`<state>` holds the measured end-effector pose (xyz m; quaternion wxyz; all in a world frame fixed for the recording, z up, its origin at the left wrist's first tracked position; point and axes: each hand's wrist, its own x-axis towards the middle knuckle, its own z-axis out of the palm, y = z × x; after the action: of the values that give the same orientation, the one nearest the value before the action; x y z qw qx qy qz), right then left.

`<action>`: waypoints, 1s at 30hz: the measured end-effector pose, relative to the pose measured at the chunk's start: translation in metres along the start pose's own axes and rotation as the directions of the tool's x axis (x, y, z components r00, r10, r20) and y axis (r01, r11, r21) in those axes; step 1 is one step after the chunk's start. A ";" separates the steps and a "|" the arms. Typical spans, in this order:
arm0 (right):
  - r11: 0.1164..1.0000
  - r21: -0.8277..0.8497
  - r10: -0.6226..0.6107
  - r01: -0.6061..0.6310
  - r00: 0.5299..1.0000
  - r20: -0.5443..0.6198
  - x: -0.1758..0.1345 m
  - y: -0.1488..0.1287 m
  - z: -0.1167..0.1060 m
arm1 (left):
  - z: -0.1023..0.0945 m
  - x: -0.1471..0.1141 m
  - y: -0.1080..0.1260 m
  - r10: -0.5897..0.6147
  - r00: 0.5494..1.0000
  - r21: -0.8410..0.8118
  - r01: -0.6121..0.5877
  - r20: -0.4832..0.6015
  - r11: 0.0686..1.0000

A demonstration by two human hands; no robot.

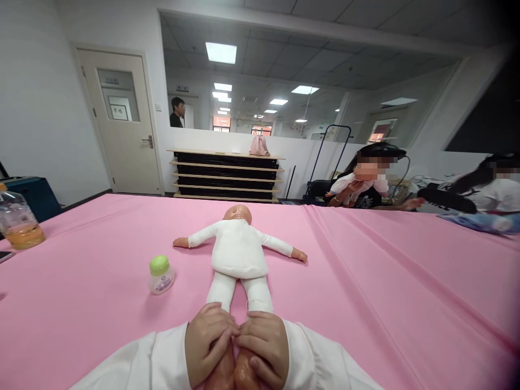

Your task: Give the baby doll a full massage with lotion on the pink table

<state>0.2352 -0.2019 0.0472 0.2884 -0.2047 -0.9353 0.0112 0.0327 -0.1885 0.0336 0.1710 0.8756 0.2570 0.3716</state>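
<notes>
Both sets of fingers (217, 325), left hand (205, 338) and right hand (268, 341), curl closed around the doll's (239, 249) lower legs (222, 372).

Cannot see all of the lower legs of the doll (240, 249): partly covered by the left hand (209, 338) and right hand (265, 344), then cut off at the bottom edge, like both sleeves (325, 357). Can barely make out the doll's foreshortened face, or read the tiny label of the jar (161, 276). Lose part of the bottle (22, 223) at the left edge and the person (499, 192) at the far right, blurred too.
</notes>
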 end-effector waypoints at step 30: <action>0.876 0.458 0.262 -0.150 0.946 -0.190 0.003 -0.019 -0.002 | -0.013 -0.007 0.029 0.123 0.991 -0.299 -0.135 -0.056 0.945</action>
<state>0.2271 -0.2185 0.0536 0.4379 -0.2335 -0.8382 0.2263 0.0283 -0.2146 0.0521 0.2737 0.8470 0.1424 0.4329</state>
